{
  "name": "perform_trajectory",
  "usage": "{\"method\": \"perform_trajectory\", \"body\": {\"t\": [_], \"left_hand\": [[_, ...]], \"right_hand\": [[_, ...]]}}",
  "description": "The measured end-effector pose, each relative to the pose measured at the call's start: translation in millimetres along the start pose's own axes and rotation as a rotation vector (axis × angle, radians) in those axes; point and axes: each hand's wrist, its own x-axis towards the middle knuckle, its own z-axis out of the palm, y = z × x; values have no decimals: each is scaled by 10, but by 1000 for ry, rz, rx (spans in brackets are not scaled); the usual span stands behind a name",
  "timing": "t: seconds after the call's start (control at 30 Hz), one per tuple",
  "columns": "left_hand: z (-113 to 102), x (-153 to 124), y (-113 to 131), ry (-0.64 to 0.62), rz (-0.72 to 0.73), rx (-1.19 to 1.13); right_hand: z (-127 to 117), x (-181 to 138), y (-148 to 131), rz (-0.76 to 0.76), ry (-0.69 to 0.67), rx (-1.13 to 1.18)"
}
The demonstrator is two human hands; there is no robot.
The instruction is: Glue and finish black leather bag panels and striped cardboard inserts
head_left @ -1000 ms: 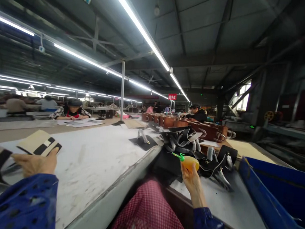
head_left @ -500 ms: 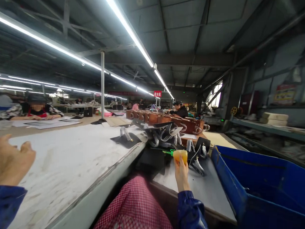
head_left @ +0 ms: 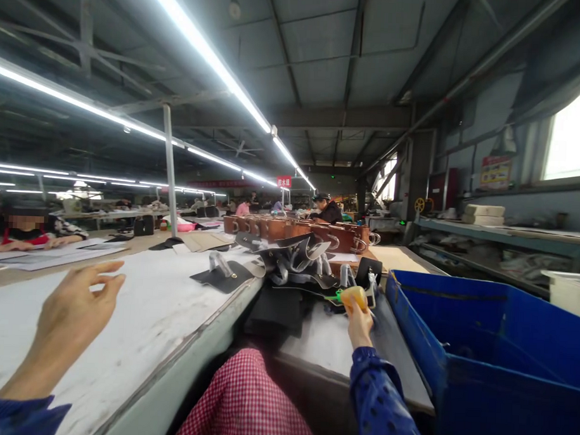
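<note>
My right hand (head_left: 361,325) is wrapped round a small yellow squeeze bottle (head_left: 354,298) with a green nozzle, which points left. The bottle is tilted, over the near side of a pile of black leather pieces (head_left: 298,259) with plastic-wrapped handles or straps. Below it lies a flat black piece (head_left: 274,311) on a lower board (head_left: 314,342). My left hand (head_left: 77,318) hovers above the white-covered table (head_left: 139,301), its fingers apart with nothing between them.
To the right stands a blue bin (head_left: 498,383). Behind the pile is a row of brown leather pieces (head_left: 294,231) with looped handles. A co-worker (head_left: 26,227) sits at the far left behind papers (head_left: 46,250). A shelf (head_left: 503,231) lines the right wall.
My view has turned to the right. My left hand has come further into view, reaching inward over the table. My right hand still holds the bottle, now tilted more.
</note>
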Motion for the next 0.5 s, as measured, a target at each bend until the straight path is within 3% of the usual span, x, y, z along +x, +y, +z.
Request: {"method": "perform_trajectory", "body": {"t": [0.13,0.3,0.4,0.5], "left_hand": [[71,-225,280,-77,111,-142],[416,-481,478,-198,368,-245],[594,-710,803,-311,542,-318],[677,-907,1269,-429,682,-412]], "right_hand": [[-64,67,-736,-22,126,-98],[182,-73,-1721,18,-51,-238],[403,-279,-2038,56,-180,-348],[606,-470,-2078,123,-281,-426]]}}
